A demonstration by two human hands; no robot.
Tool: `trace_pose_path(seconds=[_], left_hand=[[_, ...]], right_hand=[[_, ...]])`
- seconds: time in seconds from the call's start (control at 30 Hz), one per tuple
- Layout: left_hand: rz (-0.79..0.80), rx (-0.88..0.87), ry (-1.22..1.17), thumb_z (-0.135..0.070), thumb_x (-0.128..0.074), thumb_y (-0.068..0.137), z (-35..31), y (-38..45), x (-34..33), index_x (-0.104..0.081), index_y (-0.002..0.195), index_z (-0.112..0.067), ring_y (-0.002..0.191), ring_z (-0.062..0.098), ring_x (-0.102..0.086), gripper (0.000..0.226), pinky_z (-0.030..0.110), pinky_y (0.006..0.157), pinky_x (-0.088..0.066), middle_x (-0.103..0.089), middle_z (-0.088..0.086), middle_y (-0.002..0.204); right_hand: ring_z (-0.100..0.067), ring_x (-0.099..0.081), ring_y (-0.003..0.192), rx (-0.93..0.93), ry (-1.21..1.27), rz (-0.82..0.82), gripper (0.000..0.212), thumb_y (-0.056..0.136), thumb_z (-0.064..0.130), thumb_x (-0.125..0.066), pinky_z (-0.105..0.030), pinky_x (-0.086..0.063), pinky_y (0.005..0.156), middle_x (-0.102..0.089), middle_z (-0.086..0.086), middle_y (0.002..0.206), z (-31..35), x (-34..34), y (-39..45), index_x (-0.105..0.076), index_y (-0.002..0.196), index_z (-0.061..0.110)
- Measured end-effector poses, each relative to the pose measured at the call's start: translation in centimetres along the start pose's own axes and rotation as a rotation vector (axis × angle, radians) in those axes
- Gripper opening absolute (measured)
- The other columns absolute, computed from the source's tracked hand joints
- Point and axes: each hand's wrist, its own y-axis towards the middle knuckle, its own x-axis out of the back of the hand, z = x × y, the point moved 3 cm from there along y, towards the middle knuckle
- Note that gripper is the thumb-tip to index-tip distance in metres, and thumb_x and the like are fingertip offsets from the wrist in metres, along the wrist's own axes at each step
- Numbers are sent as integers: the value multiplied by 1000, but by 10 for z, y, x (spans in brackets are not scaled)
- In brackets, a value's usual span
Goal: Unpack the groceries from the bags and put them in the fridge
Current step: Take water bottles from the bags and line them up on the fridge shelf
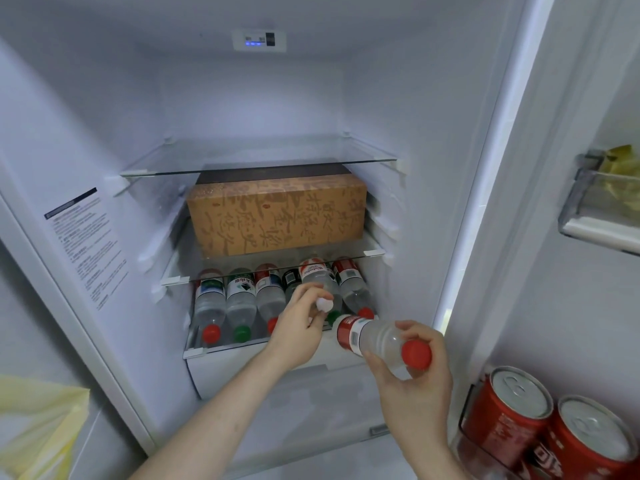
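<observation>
Left hand (300, 323) grip closed on white-capped bottle (320, 284), right hand (412, 372) – red-capped bottle (377, 339)

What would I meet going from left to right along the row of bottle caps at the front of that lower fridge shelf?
Red cap → green cap → red cap partly hidden behind the left hand → white cap pinched in that hand's grip → red cap at the far right.

A home kitchen, judging by the open household fridge (242, 109): glass shelves, water bottles (239, 299) lying at six o'clock of a patterned box (277, 216), soda cans (519, 414) in the door at four o'clock, a yellow shopping bag (38, 424) at eight o'clock.
</observation>
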Motion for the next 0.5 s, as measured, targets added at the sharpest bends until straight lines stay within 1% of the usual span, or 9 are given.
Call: trace_pose_path(seconds=[0.07, 0.13, 0.23, 0.3, 0.33, 0.4, 0.43, 0.47, 0.5], left_hand=[[8, 4, -20, -4, -54, 100, 1, -3, 2, -61, 115, -29, 114, 2, -60, 30, 31, 98, -53, -44, -21, 138], [11, 39, -19, -6, -54, 100, 3, -6, 5, -60, 117, -31, 107, 6, -66, 31, 35, 97, -54, -42, -21, 140], [12, 82, 2, -6, -53, 100, 4, -10, 11, -60, 121, -30, 100, 3, -67, 33, 36, 96, -54, -41, -19, 141], [31, 96, 16, -5, -53, 99, 5, -12, 14, -59, 125, -30, 98, 3, -67, 37, 37, 96, -54, -40, -18, 142], [43, 101, 21, -5, -52, 98, 5, -13, 16, -59, 127, -30, 97, 2, -67, 39, 37, 96, -54, -39, -19, 142], [62, 112, 33, -6, -52, 99, 6, -14, 17, -56, 132, -32, 97, 1, -66, 43, 37, 96, -54, -38, -22, 142], [71, 120, 41, -7, -51, 99, 6, -15, 18, -55, 134, -33, 97, 0, -65, 44, 37, 97, -53, -37, -22, 144], [82, 126, 47, -8, -51, 99, 6, -15, 18, -54, 136, -34, 98, 0, -65, 46, 36, 98, -53, -36, -22, 147], [92, 133, 54, -8, -50, 99, 6, -14, 17, -53, 138, -36, 99, 0, -65, 48, 36, 100, -52, -34, -21, 150]], right_hand=[[-10, -64, 104, 19, 47, -83, 64, 65, -17, -87, -19, -51, 90, -65, 9, 111, 0, -5, 0, -55, 99, 27], [-6, -62, 103, 27, 82, -152, 57, 67, -16, -86, -13, -47, 89, -64, 8, 111, 4, -13, 3, -54, 98, 21], [-3, -61, 104, 50, 147, -231, 59, 71, -18, -83, -10, -43, 91, -62, 9, 111, 5, -28, 11, -52, 97, 25], [-8, -61, 107, 48, 160, -272, 63, 72, -20, -81, -17, -45, 96, -60, 13, 113, -4, -40, 19, -51, 98, 30], [-12, -61, 109, 45, 165, -284, 63, 73, -19, -80, -24, -47, 98, -60, 13, 114, -9, -46, 23, -51, 99, 30], [-21, -61, 110, 30, 170, -301, 57, 74, -16, -80, -42, -51, 101, -59, 9, 115, -19, -58, 31, -52, 102, 25], [-24, -60, 109, 18, 174, -306, 53, 75, -15, -80, -49, -51, 101, -59, 4, 115, -23, -64, 36, -52, 102, 21], [-27, -60, 109, 9, 175, -308, 51, 76, -14, -79, -54, -50, 100, -58, 0, 115, -26, -70, 40, -51, 103, 20], [-29, -60, 109, 11, 167, -310, 52, 78, -11, -79, -57, -49, 99, -57, -1, 116, -29, -75, 44, -51, 104, 24]])
